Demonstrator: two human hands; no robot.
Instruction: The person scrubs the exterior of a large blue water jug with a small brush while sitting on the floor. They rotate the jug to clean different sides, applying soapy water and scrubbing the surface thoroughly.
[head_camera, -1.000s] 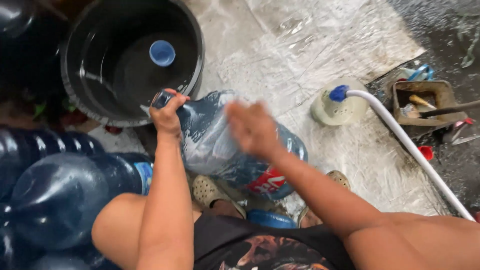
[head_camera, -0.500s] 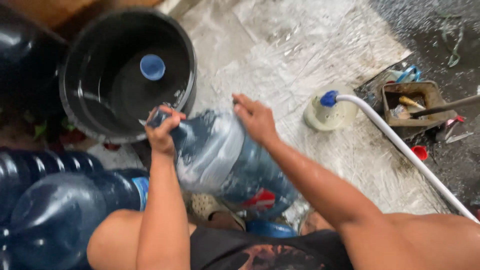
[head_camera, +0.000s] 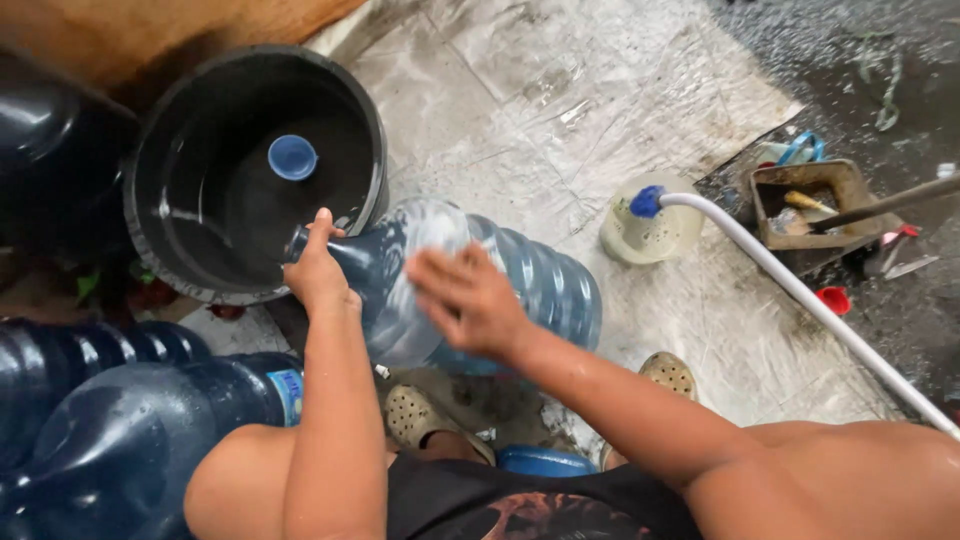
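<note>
— Two hands on one jug, so tell me what I should mind, starting at my left.

— At your far left lie dark blue water jugs (head_camera: 110, 440) on their sides; keep your elbow off them so nothing rolls. Next comes the black tub (head_camera: 255, 170), with a small blue cap (head_camera: 292, 157) sitting in the water inside it. The big clear-blue jug (head_camera: 480, 285) lies tilted on the wet floor sheet (head_camera: 560, 110), its neck reaching over the tub's rim, its base pointing away to your right.

— And my left hand?

— Your left hand (head_camera: 320, 275) is wrapped around the neck, fingers closed on it just behind the mouth. I judge that the grip that matters most: keep the mouth above the tub and not beyond the rim, so whatever runs out lands inside.

— My right?

— Your right hand (head_camera: 470, 300) lies on the jug's shoulder with the fingers spread wide and flat, gripping nothing; it looks blurred, so I cannot tell how firmly it presses. The plastic is wet and will be slippery, so use the palm to steady or turn the body and let the left hand steer.

— Anything further right?

— Near the jug's base stands a small pale bottle (head_camera: 650, 232) with a white hose (head_camera: 800, 300) leading off it; don't swing the jug into it.
</note>
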